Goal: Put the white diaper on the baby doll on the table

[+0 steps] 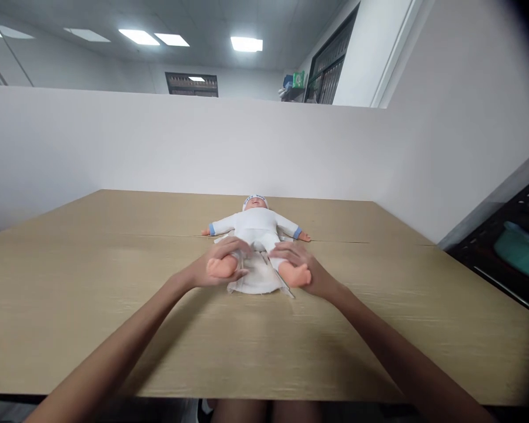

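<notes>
On doll (pixel 255 220) — white cap (pixel 254 197), blue lettering (pixel 261 197) illegible.

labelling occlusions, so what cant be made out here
Head view: lettering on the headwear of the doll, too small.
Head view: how firmly the left hand grips; blurred, partly behind a foot.
Head view: thumb of the right hand, seemingly behind the other foot.
Head view: part of the white cloth, covered by the doll.
Head view: the teal thing, cut off by the right edge.
</notes>
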Demonstrator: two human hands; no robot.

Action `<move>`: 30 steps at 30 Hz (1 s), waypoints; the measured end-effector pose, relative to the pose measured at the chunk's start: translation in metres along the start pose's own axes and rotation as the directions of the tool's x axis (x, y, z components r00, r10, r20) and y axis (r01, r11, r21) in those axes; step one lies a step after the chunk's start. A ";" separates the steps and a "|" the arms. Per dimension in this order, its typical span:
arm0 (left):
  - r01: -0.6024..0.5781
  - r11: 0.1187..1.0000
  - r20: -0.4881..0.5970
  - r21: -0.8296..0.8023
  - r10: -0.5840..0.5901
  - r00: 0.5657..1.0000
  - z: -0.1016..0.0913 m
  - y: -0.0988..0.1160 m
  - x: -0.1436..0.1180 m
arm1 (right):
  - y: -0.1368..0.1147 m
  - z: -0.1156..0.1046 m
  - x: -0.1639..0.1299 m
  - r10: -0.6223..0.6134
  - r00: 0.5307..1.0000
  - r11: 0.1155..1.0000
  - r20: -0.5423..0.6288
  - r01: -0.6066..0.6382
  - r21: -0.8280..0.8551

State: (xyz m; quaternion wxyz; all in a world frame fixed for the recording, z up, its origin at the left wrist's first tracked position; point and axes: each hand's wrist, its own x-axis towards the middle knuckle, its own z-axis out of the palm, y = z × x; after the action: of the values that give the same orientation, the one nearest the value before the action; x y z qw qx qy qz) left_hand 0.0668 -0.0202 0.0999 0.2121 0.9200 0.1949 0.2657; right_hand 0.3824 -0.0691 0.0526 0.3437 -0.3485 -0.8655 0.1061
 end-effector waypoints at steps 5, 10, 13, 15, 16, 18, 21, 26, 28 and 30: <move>-0.098 0.992 0.201 0.082 0.079 0.976 0.007 -0.044 -0.050 | 0.034 0.009 -0.037 -0.067 0.987 0.976 0.146 0.095 -0.194; -0.153 0.984 0.201 0.089 0.132 0.971 0.020 -0.068 -0.065 | 0.060 0.026 -0.048 -0.198 0.976 0.946 0.088 0.214 -0.244; -0.126 0.990 0.203 0.069 0.110 0.973 0.021 -0.068 -0.066 | 0.062 0.024 -0.047 -0.208 0.971 0.939 0.117 0.232 -0.255; -0.113 0.992 0.203 0.056 0.100 0.974 0.020 -0.066 -0.065 | 0.061 0.021 -0.046 -0.204 0.971 0.937 0.121 0.230 -0.262; -0.108 0.993 0.206 0.053 0.095 0.974 0.020 -0.065 -0.065 | 0.061 0.020 -0.045 -0.205 0.972 0.938 0.118 0.229 -0.260; -0.097 0.994 0.213 0.050 0.085 0.973 0.021 -0.064 -0.065 | 0.061 0.018 -0.045 -0.201 0.973 0.945 0.109 0.222 -0.241; -0.069 0.997 0.229 0.037 0.059 0.972 0.022 -0.063 -0.064 | 0.066 0.017 -0.045 -0.174 0.979 0.969 0.109 0.190 -0.159; 0.067 0.997 0.260 -0.032 -0.056 0.964 0.021 -0.059 -0.063 | 0.076 0.009 -0.049 -0.132 0.985 0.991 0.109 0.129 0.034; 0.151 0.986 0.242 -0.070 -0.130 0.961 0.020 -0.052 -0.062 | 0.074 0.003 -0.050 -0.104 0.987 0.992 0.122 0.094 0.083; 0.217 0.974 0.215 -0.060 -0.199 0.956 0.020 -0.041 -0.060 | 0.063 -0.003 -0.049 -0.049 0.989 0.997 0.140 0.039 0.072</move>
State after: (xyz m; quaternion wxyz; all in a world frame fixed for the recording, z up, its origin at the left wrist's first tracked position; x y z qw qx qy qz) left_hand 0.0208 -0.0199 0.0397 0.2962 0.9074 0.2563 0.1523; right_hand 0.4430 -0.0556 0.0024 0.2954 -0.3088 -0.8911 0.1529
